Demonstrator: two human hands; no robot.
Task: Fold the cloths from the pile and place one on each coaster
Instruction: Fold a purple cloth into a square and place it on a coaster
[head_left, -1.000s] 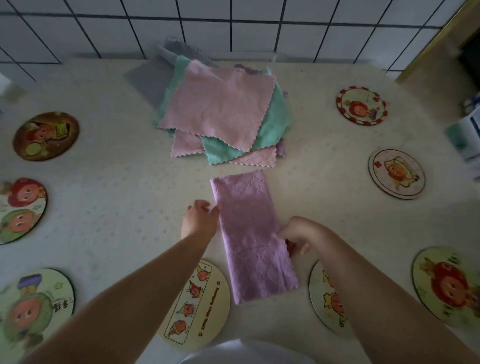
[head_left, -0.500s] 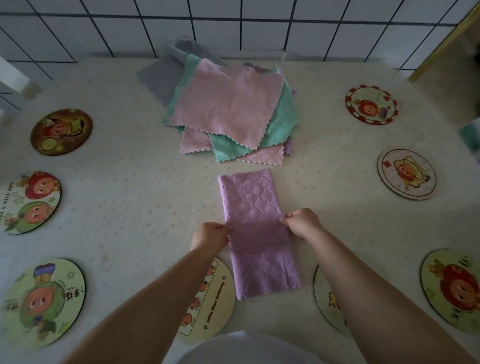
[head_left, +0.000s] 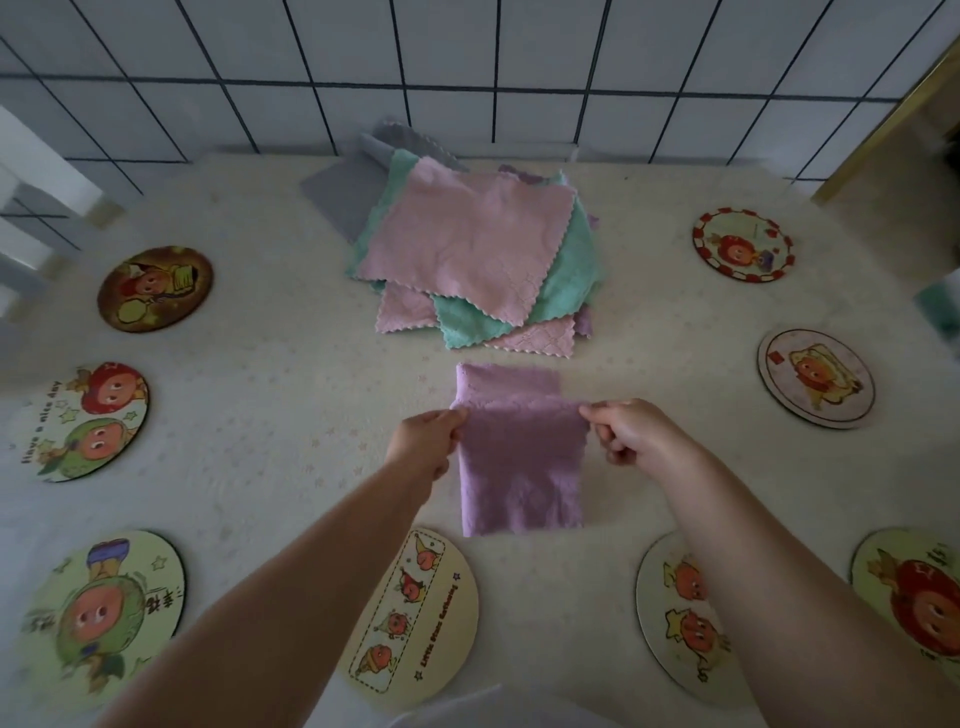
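A pale speckled counter (head_left: 260, 415) runs back to a white tiled wall (head_left: 467, 62). At frame centre my left hand (head_left: 428, 441) and right hand (head_left: 631, 434) pinch the side edges of the purple cloth (head_left: 519, 467), lifting a fold. Just above lies the pile (head_left: 467, 249) of pink, green and grey cloths. Cartoon coasters (head_left: 815, 376) ring the left, right and bottom edges.

Dim, flat light w/ soft shadows. Wide-angle bend curves the wall tiles (head_left: 467, 47) at the edges. Slight motion blur overall; the coasters (head_left: 101, 610) near the corners look smeared.
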